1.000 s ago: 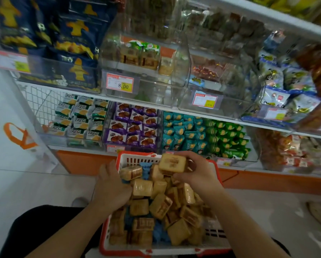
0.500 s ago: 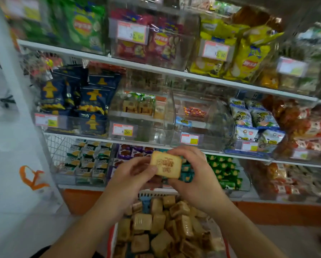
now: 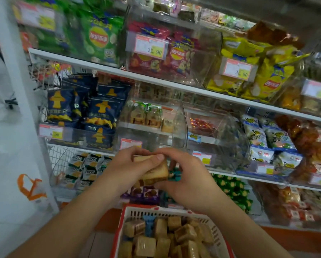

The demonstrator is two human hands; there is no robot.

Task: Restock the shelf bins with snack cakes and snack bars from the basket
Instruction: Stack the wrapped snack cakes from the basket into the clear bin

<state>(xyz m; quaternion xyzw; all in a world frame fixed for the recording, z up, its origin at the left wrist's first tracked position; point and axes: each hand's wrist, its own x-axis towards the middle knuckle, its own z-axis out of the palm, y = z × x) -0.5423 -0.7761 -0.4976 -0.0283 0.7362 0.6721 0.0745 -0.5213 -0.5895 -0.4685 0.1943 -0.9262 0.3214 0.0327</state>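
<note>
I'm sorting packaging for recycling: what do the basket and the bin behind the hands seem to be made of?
The basket looks like moulded plastic, matte white with a red rim, its wall slotted. The bin looks like clear rigid plastic, perhaps acrylic: glossy, see-through, with bright edges and glare.

Item: tan square wrapped snack cake (image 3: 156, 173), being pinched between both hands, left hand (image 3: 127, 169) and right hand (image 3: 190, 180), above a red-rimmed white plastic basket (image 3: 167, 213) holding more tan cakes. Behind: clear acrylic shelf bin (image 3: 176, 127) sitting nearly empty, dark blue snack bags (image 3: 100, 112) standing just left of it.
</note>
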